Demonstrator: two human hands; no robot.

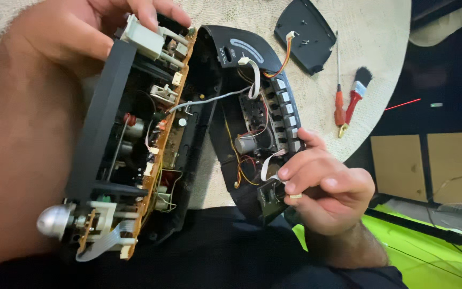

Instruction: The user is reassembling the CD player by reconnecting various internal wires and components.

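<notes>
The left hand (54,37) grips the top of an opened black device (135,134) with its circuit board showing, held above the lap. The right hand (327,187) is closed on the curved front panel (252,123), fingers pinching a small connector (295,196). A screwdriver (339,101) and a brush (356,96) lie on the round surface (380,32).

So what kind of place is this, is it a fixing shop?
Probably a home repair spot, not a shop. The opened device is held over a round table with a woven cream cover, beside a screwdriver and small brush, with cardboard boxes on the floor.
</notes>
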